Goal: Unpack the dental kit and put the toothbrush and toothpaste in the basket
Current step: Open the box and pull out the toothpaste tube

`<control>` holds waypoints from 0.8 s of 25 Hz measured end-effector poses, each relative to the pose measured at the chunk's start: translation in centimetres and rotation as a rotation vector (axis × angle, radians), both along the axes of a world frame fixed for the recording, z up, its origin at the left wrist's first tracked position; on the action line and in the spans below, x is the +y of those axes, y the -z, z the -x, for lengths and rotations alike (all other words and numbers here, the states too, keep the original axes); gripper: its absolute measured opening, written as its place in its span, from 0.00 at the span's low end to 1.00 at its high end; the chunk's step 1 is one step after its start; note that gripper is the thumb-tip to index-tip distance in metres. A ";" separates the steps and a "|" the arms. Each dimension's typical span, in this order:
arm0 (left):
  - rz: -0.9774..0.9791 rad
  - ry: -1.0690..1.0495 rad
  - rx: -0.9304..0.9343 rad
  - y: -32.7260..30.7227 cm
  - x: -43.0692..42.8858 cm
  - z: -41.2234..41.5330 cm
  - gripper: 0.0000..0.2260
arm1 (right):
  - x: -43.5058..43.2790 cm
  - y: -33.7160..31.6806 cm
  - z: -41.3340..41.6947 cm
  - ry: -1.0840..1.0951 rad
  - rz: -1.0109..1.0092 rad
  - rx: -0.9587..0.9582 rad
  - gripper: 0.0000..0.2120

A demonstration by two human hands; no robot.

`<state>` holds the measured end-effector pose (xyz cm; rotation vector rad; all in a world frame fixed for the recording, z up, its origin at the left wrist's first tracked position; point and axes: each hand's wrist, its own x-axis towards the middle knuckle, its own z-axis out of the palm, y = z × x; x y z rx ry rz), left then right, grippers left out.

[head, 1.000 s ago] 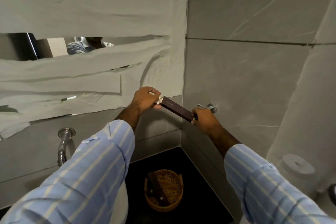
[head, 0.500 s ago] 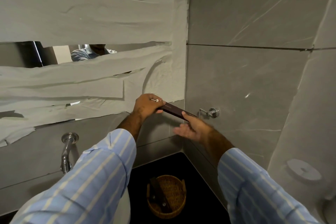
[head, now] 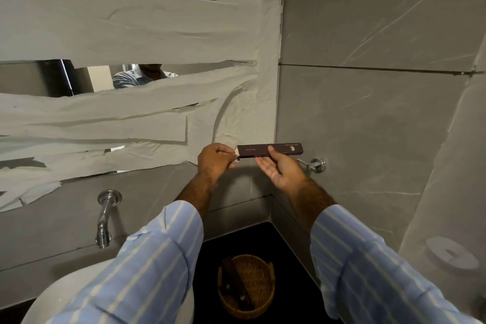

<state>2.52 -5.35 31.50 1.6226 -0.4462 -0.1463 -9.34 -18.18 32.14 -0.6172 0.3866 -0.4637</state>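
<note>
Two hands hold the dental kit box point(head: 271, 150) level in mid-air, near the far corner of the tiled wall and well above the wicker basket point(head: 246, 287) on the dark worktop point(head: 297, 265) below. The left hand point(head: 214, 163) is curled at the box's left end, its fingertips pinching a pale flap there; the right hand point(head: 280, 169) lies open, palm up, under the middle, with its thumb on the front face. The box looks like thin, dark card: light, long and narrow, stiff along its length but likely to crush if squeezed across its faces. It probably handles best steadied by its narrow edges near the middle, while the flap end is worked open. A dark item already lies in the basket; what it is cannot be told.
</note>
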 end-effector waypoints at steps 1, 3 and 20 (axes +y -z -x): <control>0.115 0.041 0.090 0.2 -0.2 0.1 0.05 | 0.0 -0.3 -0.1 0.027 0.080 0.007 0.05; 0.391 0.160 0.383 0.7 -0.4 0.6 0.07 | -0.1 -1.2 -0.4 0.100 0.287 0.020 0.09; 0.532 0.365 0.440 5.5 -2.1 4.0 0.16 | -3.0 -3.9 -1.2 0.186 0.778 0.271 0.06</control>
